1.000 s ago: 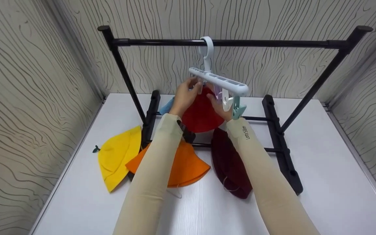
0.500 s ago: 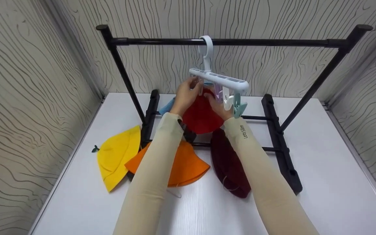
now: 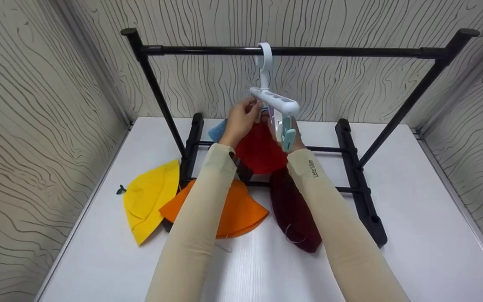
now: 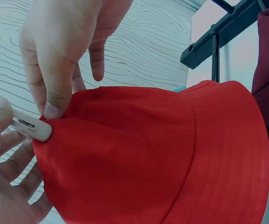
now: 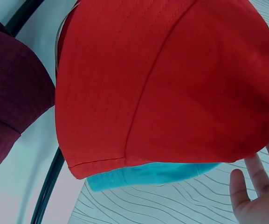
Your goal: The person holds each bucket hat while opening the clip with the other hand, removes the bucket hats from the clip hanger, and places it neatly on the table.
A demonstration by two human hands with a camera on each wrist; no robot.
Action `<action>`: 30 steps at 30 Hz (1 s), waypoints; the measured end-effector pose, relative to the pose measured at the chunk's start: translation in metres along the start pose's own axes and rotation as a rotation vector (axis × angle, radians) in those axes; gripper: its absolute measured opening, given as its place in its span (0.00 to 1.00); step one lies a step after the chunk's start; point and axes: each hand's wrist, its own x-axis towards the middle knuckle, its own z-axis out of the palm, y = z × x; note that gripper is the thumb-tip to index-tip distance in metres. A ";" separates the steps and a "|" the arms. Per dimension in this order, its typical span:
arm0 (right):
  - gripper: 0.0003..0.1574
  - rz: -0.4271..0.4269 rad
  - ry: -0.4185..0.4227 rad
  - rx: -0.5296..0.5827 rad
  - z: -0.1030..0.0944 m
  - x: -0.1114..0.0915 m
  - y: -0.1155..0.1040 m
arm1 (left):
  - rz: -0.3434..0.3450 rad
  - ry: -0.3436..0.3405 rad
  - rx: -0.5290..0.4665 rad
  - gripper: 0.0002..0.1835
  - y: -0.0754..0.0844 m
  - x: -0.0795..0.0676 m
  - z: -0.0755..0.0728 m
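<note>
My left hand (image 3: 241, 121) pinches a white clip (image 4: 34, 127) under the hanger bar, its other fingers spread. My right hand (image 4: 62, 51) pinches the crown of a red bucket hat (image 3: 260, 151) between thumb and finger; the clip's tip overlaps the crown edge beside that thumb. The red hat hangs brim down below the white hanger (image 3: 277, 100), which hooks over a black rail. A light blue hat (image 5: 148, 176) shows behind the red one. Mint (image 3: 287, 136), white and purple clips hang from the bar near my right hand, partly covering it.
The black rack (image 3: 342, 51) stands on a white table (image 3: 426, 218). A yellow hat (image 3: 149, 201) lies left, an orange hat (image 3: 237, 214) lies under my left forearm, and a maroon hat (image 3: 289, 209) lies beside my right forearm. Patterned walls enclose the back and sides.
The hanger has turned, its near end and the mint clip swinging left. My right hand has shifted slightly at the hat's crown; my left hand keeps pinching the clip.
</note>
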 end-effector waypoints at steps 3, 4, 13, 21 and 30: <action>0.21 0.061 0.078 -0.127 0.006 -0.009 -0.020 | -0.015 -0.008 -0.015 0.19 0.003 -0.001 0.000; 0.22 0.061 0.079 -0.185 0.006 -0.011 -0.023 | -0.021 -0.010 -0.018 0.20 0.004 -0.002 0.000; 0.12 -0.127 0.115 -0.828 0.000 -0.002 -0.009 | -0.049 -0.025 -0.036 0.20 0.002 0.000 0.001; 0.12 -0.114 0.108 -0.817 0.001 -0.003 -0.008 | -0.060 -0.041 -0.056 0.18 0.002 -0.001 -0.001; 0.12 -0.110 0.097 -0.771 -0.001 -0.008 -0.009 | -0.064 -0.032 -0.032 0.21 0.005 -0.002 0.000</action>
